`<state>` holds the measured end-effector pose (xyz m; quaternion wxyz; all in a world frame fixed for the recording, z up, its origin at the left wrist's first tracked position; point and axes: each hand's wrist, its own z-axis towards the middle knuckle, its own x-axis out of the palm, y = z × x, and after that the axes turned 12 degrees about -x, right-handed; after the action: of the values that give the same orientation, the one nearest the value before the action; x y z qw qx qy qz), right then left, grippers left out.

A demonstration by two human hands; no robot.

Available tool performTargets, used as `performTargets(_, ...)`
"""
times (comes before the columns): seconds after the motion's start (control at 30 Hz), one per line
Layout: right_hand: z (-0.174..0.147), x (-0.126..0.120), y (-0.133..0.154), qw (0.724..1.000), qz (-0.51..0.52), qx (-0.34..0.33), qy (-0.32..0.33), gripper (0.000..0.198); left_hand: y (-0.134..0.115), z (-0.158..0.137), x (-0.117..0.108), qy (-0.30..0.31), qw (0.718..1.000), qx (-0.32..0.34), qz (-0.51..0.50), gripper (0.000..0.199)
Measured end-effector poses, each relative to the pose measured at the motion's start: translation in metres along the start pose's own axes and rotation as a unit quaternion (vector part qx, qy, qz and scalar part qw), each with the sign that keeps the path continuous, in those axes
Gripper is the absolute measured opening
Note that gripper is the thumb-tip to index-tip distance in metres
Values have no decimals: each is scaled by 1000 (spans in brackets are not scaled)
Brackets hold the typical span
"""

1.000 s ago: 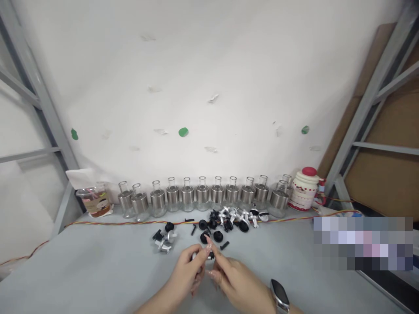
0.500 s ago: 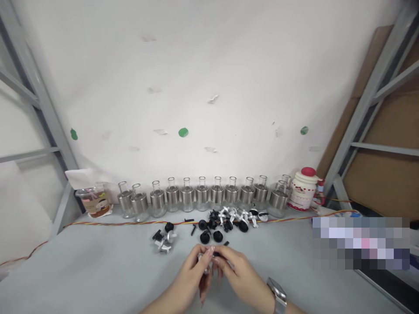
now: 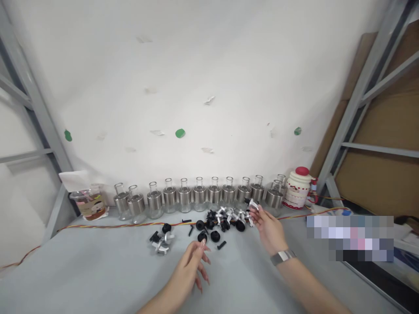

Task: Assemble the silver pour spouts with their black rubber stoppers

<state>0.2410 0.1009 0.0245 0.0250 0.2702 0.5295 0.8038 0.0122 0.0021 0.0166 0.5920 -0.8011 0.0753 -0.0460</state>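
Observation:
My right hand (image 3: pixel 270 231) is raised over the right end of a pile of small parts (image 3: pixel 225 217). Its thumb and fingers pinch a silver-and-black bottle stopper piece (image 3: pixel 253 204). My left hand (image 3: pixel 193 265) hovers above the table, fingers apart and holding nothing I can see. Just beyond its fingertips lie round black caps, one (image 3: pixel 215 236) in full view and another (image 3: pixel 202 236) partly covered. A short black stick (image 3: pixel 221 245) rests to their right. Left of these sits a smaller group of silver and black parts (image 3: pixel 160 247).
A row of glass bottles with steel sleeves (image 3: pixel 184 196) lines the wall. A cup of brown drink (image 3: pixel 93 204) stands at left, a cream jar with a red lid (image 3: pixel 296 189) at right. A twisted red-yellow wire (image 3: pixel 114 224) crosses the table (image 3: pixel 108 270).
My hands were together around a small silver-and-black part and have come apart. The right one has moved up and right to the pile; the left has opened. The view has shifted slightly.

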Motion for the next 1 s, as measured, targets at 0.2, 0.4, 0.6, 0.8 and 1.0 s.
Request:
performTargets(0.2, 10, -6, 0, 996, -75, -49, 20, 30, 1, 0, 0, 5, 1000, 2, 1, 41)
performTargets(0.4, 5, -6, -18, 946, -283, -104, 122, 21, 1, -1, 0, 8, 1000, 2, 3, 41)
performTargets(0.6, -5, -8, -34, 866, -411, -179, 223, 38, 0, -2, 1, 9, 1000, 1, 0, 44)
performTargets(0.8, -4, -5, -35, 807, -454, -206, 318, 42, 0, -1, 2, 12, 1000, -3, 2, 45)
performTargets(1.0, -9, -5, -33, 780, -490, -210, 329, 50, 1, -1, 1, 10, 1000, 2, 7, 44)
